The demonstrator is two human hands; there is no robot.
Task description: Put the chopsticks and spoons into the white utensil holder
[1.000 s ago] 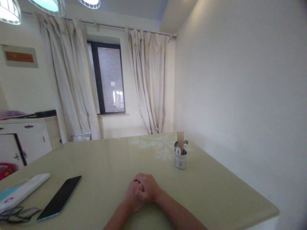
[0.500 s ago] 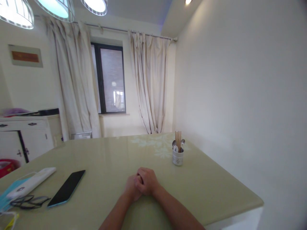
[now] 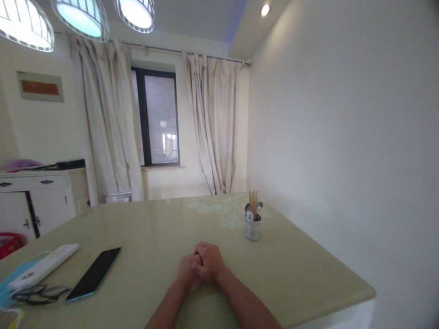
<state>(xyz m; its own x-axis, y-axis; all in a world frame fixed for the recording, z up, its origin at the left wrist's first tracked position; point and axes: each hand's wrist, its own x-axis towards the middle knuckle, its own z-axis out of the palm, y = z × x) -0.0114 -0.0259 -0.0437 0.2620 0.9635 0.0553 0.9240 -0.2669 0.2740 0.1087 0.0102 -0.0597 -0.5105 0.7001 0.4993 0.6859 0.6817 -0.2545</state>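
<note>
My left hand and my right hand are clasped together on the pale green tabletop. The fingers of the right hand fold over the left, and both are closed. No object shows between them, though the left fingers are mostly covered. Ahead and to the right stands a white perforated utensil holder with chopsticks and spoons upright in it, apart from my hands. A dark-screened phone lies flat to the left of my hands.
At the table's left are a white oblong device, folded glasses and a blue face mask. A white cabinet stands beyond. A wall runs along the right side, and curtains hang by the window.
The view has tilted slightly upward, so the room and table sit a little lower in the frame. My hands stay clasped in the same place on the table.
</note>
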